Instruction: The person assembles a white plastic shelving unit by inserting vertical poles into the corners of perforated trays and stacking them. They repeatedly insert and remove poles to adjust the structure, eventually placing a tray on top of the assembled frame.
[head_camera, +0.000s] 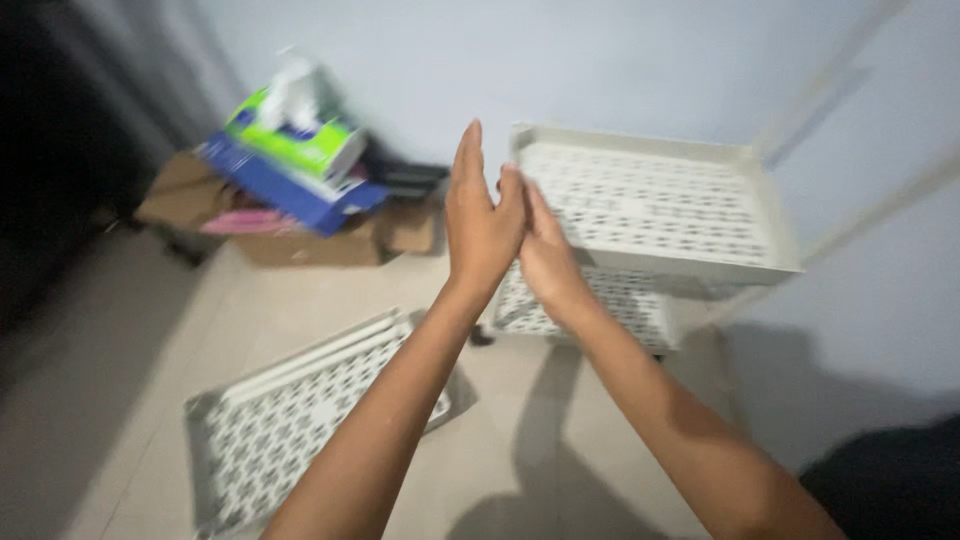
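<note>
While both arms are reaching forward from the bottom edge, the person's left hand (478, 222) and right hand (543, 252) are meeting palm to palm, fingers stretched out flat and gripping nothing. The pressed hands are hovering just in front of the near left corner of a white perforated rack (655, 205), which is serving here as the landmark. Its upper shelf is standing directly behind the fingertips, while a lower shelf (620, 315) of the same lattice pattern is showing beneath the right wrist. Whether either hand is touching the rack cannot be told, since the picture is blurred. Well to the left of the rack and nearer the person, a loose perforated shelf panel (290, 415) is lying flat on the pale tiled floor (300, 300), partly covered by the left forearm. Farther left of the rack, against the wall, cardboard boxes (300, 235) are carrying a blue box (285, 190) and a green-and-white packet (295, 135).
</note>
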